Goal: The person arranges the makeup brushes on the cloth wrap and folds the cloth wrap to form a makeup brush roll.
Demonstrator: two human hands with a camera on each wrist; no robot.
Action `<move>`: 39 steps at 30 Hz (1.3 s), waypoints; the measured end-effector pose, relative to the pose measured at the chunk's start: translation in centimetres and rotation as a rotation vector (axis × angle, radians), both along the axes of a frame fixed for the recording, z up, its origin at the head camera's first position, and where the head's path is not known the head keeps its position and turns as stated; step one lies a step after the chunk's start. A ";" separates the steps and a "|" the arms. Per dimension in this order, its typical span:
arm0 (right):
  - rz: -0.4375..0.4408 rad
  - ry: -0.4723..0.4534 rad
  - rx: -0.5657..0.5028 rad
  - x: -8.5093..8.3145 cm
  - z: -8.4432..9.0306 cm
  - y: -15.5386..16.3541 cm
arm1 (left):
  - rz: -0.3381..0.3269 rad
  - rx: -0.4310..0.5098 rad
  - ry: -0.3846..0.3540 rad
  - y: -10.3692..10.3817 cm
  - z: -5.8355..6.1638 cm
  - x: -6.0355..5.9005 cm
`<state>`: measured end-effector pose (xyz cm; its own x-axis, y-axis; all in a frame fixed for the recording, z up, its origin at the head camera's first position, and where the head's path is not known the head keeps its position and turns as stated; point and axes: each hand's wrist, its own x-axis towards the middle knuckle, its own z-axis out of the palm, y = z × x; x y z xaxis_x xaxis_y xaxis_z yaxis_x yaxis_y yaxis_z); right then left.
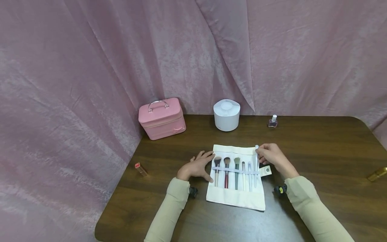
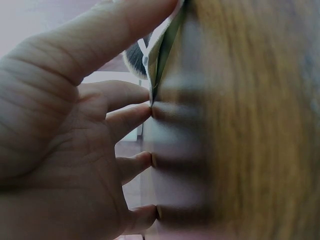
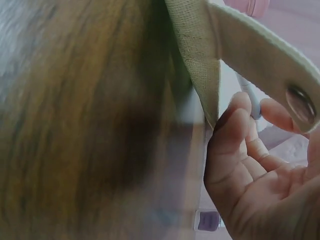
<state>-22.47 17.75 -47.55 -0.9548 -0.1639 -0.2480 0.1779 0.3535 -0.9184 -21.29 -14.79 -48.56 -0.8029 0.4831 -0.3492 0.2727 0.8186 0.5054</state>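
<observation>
A cream cloth brush roll (image 1: 235,198) lies open on the dark wooden table (image 1: 317,151), with several makeup brushes (image 1: 226,171) tucked under its strap. My left hand (image 1: 208,166) rests flat at the roll's left edge, fingers straight; in the left wrist view its fingertips (image 2: 142,112) press the table beside the cloth edge (image 2: 160,55). My right hand (image 1: 260,153) is at the upper right corner and pinches the tip of the rightmost pale brush (image 1: 256,168). In the right wrist view its curled fingers (image 3: 247,117) sit under the snap tab (image 3: 300,102).
At the back stand a pink vanity case (image 1: 161,118), a white round organiser (image 1: 226,115) and a small nail polish bottle (image 1: 273,121). A lipstick (image 1: 140,169) lies at the left, a gold object (image 1: 377,174) at the right edge. Pink drapes surround the table.
</observation>
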 end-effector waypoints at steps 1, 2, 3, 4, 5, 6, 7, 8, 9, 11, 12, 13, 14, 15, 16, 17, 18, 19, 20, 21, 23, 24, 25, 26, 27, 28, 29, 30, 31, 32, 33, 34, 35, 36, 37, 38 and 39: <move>-0.001 0.000 0.013 0.0 0.0 0.0 | 0.001 0.002 0.000 0.0 0.0 0.0; 0.003 0.002 0.026 0.1 0.1 0.0 | 0.003 0.005 0.000 0.0 0.0 0.0; 0.005 0.002 0.040 0.2 0.1 0.0 | 0.004 0.009 -0.001 0.0 0.0 0.1; 0.009 0.006 0.060 0.2 0.1 0.0 | 0.005 0.012 -0.002 0.0 0.1 0.1; 0.015 0.011 0.083 0.3 0.1 0.0 | 0.005 0.016 -0.003 -0.1 0.1 0.1; 0.019 0.012 0.104 0.3 0.1 0.0 | 0.005 0.018 -0.004 -0.1 0.1 0.1; 0.024 0.015 0.125 0.3 0.1 0.0 | 0.007 0.022 -0.006 -0.1 0.1 0.1; 0.027 0.013 0.143 0.3 0.0 0.0 | 0.008 0.026 -0.008 -0.1 0.2 0.2; 0.036 0.013 0.162 0.3 0.0 0.0 | 0.008 0.027 -0.009 -0.1 0.2 0.2; 0.053 0.010 0.194 0.3 -0.1 0.1 | 0.010 0.030 -0.008 -0.1 0.3 0.2; 0.056 0.002 0.206 0.2 -0.1 0.1 | 0.012 0.031 -0.008 -0.1 0.3 0.2; 0.063 0.001 0.219 0.2 -0.1 0.1 | 0.012 0.031 -0.006 -0.1 0.3 0.1; 0.066 -0.008 0.234 0.3 -0.1 0.1 | 0.013 0.029 -0.003 -0.1 0.2 0.1; 0.074 -0.009 0.255 0.3 0.0 0.0 | 0.012 0.027 0.000 -0.1 0.2 0.1; 0.077 -0.017 0.273 0.4 0.0 0.0 | 0.012 0.026 0.002 0.0 0.2 0.1; 0.086 -0.021 0.291 0.5 0.1 0.0 | 0.012 0.026 0.003 0.0 0.2 0.1; 0.091 -0.026 0.308 0.6 0.1 0.0 | 0.012 0.024 0.003 0.0 0.2 0.1; 0.101 -0.028 0.322 0.8 0.1 0.0 | 0.010 0.022 0.003 -0.1 0.1 0.2; 0.108 -0.034 0.333 0.9 0.1 -0.1 | 0.010 0.023 0.001 0.0 0.2 0.2; 0.119 -0.032 0.340 1.0 0.1 -0.2 | 0.010 0.023 -0.002 0.0 0.2 0.2; 0.137 -0.022 0.348 1.1 0.0 -0.3 | 0.009 0.025 -0.006 0.0 0.2 0.3; 0.142 -0.013 0.349 1.2 0.0 -0.4 | 0.009 0.025 -0.006 0.0 0.2 0.3; 0.146 -0.002 0.351 1.2 -0.1 -0.4 | 0.010 0.027 -0.006 0.0 0.1 0.3; 0.148 0.012 0.355 1.2 -0.2 -0.4 | 0.011 0.028 -0.004 0.0 0.1 0.3; 0.150 0.029 0.363 1.2 -0.3 -0.5 | 0.010 0.026 -0.001 0.0 0.1 0.3; 0.150 0.042 0.372 1.3 -0.4 -0.5 | 0.009 0.023 0.003 -0.1 0.0 0.3; 0.149 0.055 0.380 1.3 -0.4 -0.5 | 0.009 0.021 0.007 -0.1 0.0 0.2; 0.149 0.065 0.388 1.3 -0.5 -0.5 | 0.009 0.018 0.010 -0.1 0.0 0.2; 0.148 0.074 0.399 1.3 -0.5 -0.5 | 0.009 0.018 0.010 -0.1 0.0 0.2; 0.149 0.080 0.408 1.4 -0.5 -0.5 | 0.008 0.017 0.010 0.0 0.0 0.2; 0.150 0.084 0.415 1.4 -0.5 -0.4 | 0.008 0.016 0.008 0.0 -0.1 0.2; 0.152 0.085 0.422 1.5 -0.5 -0.4 | 0.010 0.016 0.005 0.0 -0.1 0.2; 0.157 0.091 0.424 1.5 -0.4 -0.4 | 0.011 0.016 0.002 0.0 0.0 0.2; 0.160 0.090 0.427 1.6 -0.4 -0.4 | 0.012 0.015 -0.001 0.0 0.0 0.3; 0.161 0.089 0.431 1.6 -0.4 -0.4 | 0.012 0.015 -0.003 0.0 0.1 0.3; 0.162 0.091 0.437 1.6 -0.4 -0.4 | 0.012 0.013 -0.001 0.0 0.1 0.3; 0.161 0.095 0.443 1.6 -0.4 -0.5 | 0.013 0.012 -0.001 0.0 0.1 0.2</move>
<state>-20.88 17.30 -47.92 -0.9476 -0.2100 -0.2408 0.0114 0.7309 -0.6823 -21.04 -14.77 -48.44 -0.8089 0.4768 -0.3441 0.2619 0.8161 0.5152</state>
